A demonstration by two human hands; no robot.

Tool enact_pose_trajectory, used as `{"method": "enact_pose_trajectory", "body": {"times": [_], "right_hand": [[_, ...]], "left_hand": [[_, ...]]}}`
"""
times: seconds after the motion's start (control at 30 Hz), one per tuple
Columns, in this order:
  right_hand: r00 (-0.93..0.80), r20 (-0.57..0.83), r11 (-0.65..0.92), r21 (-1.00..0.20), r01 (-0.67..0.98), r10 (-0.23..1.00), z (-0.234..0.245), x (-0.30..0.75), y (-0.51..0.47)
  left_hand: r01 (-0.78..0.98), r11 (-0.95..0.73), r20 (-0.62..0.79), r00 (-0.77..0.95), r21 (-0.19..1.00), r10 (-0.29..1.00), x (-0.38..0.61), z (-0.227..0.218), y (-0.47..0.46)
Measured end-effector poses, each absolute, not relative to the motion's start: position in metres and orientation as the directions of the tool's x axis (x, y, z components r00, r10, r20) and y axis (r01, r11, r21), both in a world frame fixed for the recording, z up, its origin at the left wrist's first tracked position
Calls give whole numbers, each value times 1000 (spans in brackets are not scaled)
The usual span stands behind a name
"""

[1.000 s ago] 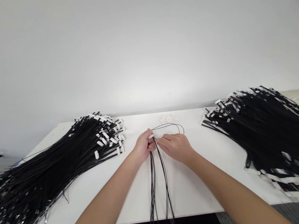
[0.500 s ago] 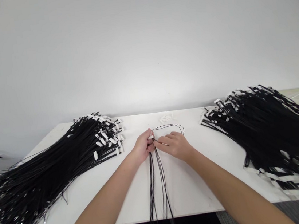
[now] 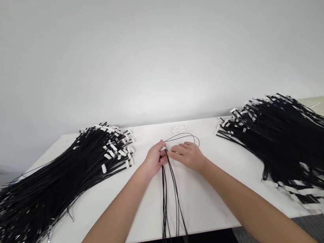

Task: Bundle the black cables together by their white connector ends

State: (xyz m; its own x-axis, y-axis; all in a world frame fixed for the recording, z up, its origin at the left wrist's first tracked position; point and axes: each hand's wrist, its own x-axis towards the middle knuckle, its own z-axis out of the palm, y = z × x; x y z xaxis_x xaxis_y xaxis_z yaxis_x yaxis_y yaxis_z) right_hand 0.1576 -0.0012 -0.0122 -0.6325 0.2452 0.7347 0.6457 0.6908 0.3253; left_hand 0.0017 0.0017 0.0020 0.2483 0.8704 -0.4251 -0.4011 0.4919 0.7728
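Between my hands is a small white connector (image 3: 163, 148), pinched in the fingers of my left hand (image 3: 155, 158). Thin black wires (image 3: 174, 183) hang from it and from under that hand, down past the table's front edge. My right hand (image 3: 189, 155) is closed just to the right, its index finger and thumb against the wires at the connector. The wire tip in its pinch is hidden by the fingers. Two thin wires loop out (image 3: 183, 134) behind the right hand from the left fingertips.
A large heap of black wires with white connectors (image 3: 67, 173) covers the table's left side. Another such heap (image 3: 298, 135) lies on the right. Several loose white connectors (image 3: 179, 128) sit at the back of the white table (image 3: 150, 214), near the wall.
My right index finger has come closer to the connector, and the wire end seen in that hand before is now hidden. My left hand has hardly moved.
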Motion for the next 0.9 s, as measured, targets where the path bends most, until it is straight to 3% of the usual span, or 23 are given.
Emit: {"method": "enact_pose_trajectory", "body": {"times": [0.67, 0.8, 0.9], "right_hand": [[-688, 643, 674, 345, 653, 338, -19, 157, 4], [-672, 627, 684, 288, 670, 394, -20, 157, 5], [-630, 636, 721, 161, 674, 446, -18, 158, 4]], "left_hand": [[-373, 460, -400, 230, 806, 887, 3, -2, 2], [-374, 467, -399, 246, 801, 883, 3, -3, 3], [-365, 465, -396, 250, 807, 884, 3, -2, 3]]}}
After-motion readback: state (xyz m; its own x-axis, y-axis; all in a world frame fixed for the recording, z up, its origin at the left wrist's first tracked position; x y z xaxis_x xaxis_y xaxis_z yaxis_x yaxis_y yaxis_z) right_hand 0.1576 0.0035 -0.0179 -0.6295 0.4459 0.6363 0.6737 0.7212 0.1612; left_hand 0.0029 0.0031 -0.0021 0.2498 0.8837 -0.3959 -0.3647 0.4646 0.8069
